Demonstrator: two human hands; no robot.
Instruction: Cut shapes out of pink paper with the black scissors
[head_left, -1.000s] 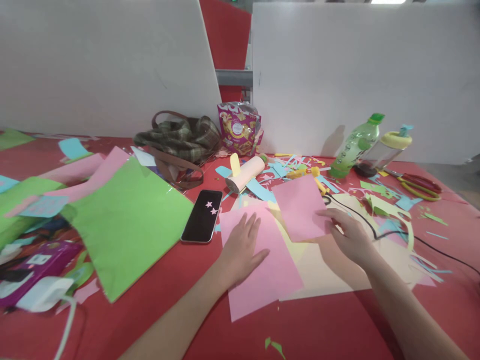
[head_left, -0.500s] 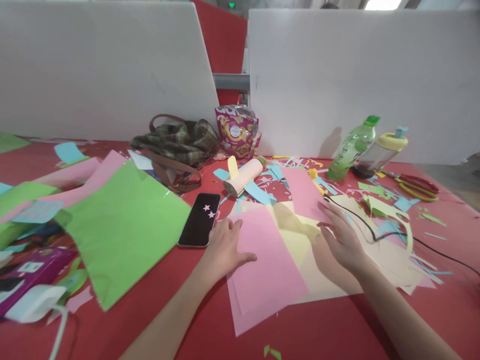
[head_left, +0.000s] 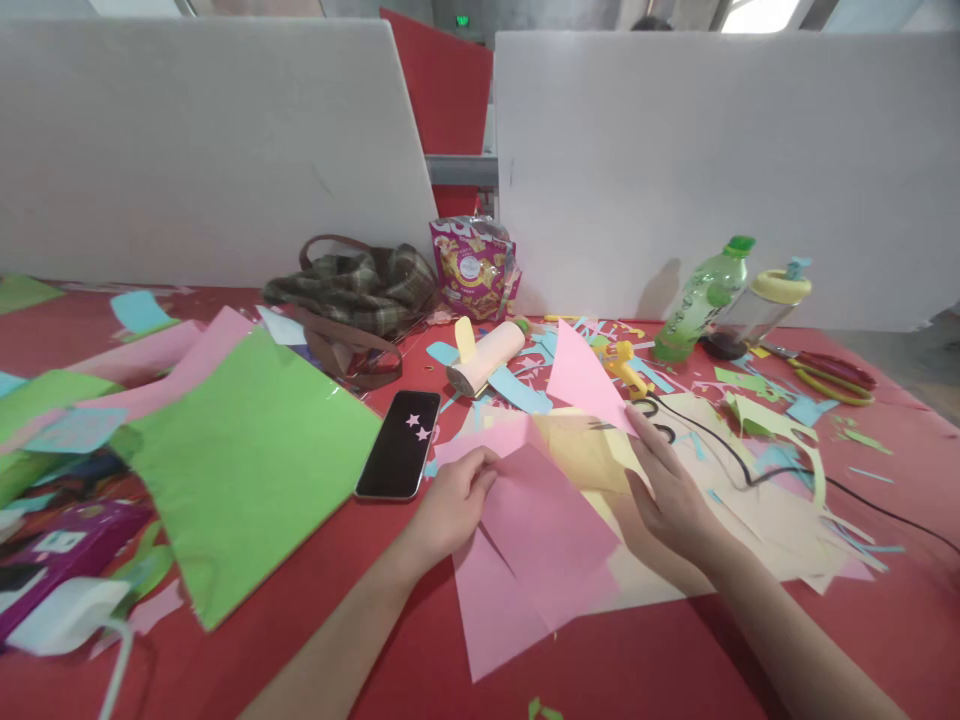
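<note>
My left hand (head_left: pixel 457 500) is closed in a pinch on the upper corner of a pink paper sheet (head_left: pixel 551 530), raised off another pink sheet (head_left: pixel 487 640) beneath it. My right hand (head_left: pixel 671 490), its fingers fairly straight, holds the lower end of a smaller pink paper piece (head_left: pixel 581 375), tilted up off the table. Black-handled scissors (head_left: pixel 664 433) show partly beside the right fingers. A yellow glue gun (head_left: pixel 626 365) with a black cord lies just beyond. Cream paper sheets (head_left: pixel 675 575) spread under and around the right hand.
A phone (head_left: pixel 397 445) with pink stars lies left of my left hand, by a large green sheet (head_left: pixel 255 460). Behind are a paper-roll plane (head_left: pixel 487 360), plaid bag (head_left: pixel 360 285) and snack bag (head_left: pixel 474 265). A green bottle (head_left: pixel 705 305), cup (head_left: pixel 765 305) and red-yellow scissors (head_left: pixel 832 375) stand right.
My left hand has closed on the pink sheet and lifted its corner. My right hand has raised the smaller pink piece, uncovering the black-handled scissors and more of the glue gun.
</note>
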